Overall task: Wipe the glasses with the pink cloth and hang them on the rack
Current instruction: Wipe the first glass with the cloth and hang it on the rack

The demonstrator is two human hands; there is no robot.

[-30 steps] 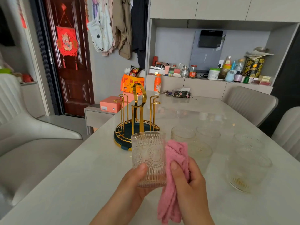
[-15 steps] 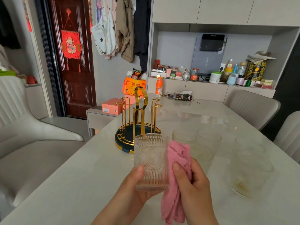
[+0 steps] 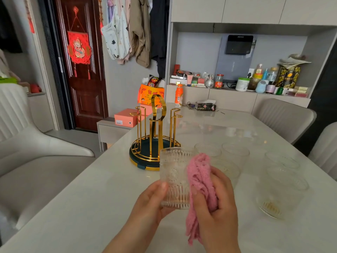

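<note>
We find the left hand (image 3: pixel 149 203) curled round the lower part of the held glass (image 3: pixel 174 177). Its thumb pad presses flat on the near wall, and the remaining fingers are hidden behind the glass. The glass is clear, cylindrical, upright and lifted off the table (image 3: pixel 87 201). Its wall carries vertical ribs near base and rim, with an embossed round flower motif between them. Immediately right of that thumb, the right hand (image 3: pixel 218 203) grips the pink cloth (image 3: pixel 199 177). Its thumb presses on the cloth's near face, and the other fingers curl round the far side, bunching the cloth against the right wall of the glass. The cloth is a nubbly, looped knit. Its top rises above the right fingers to about rim level, and its loose tail hangs below the palm. Just beyond the left fingertips, behind the glass, stands the rack (image 3: pixel 155 141). It has a round dark-green base with gold trim, thin gold wire pegs bent over at their tops, and a flat gold loop handle at the centre. Beyond and to the right of the right knuckles, five other glasses (image 3: pixel 236 151) stand mouth up on the glossy pale tabletop. Three are close together just past the cloth, and two are farther right. Their surface pattern is too blurred for us to record.
</note>
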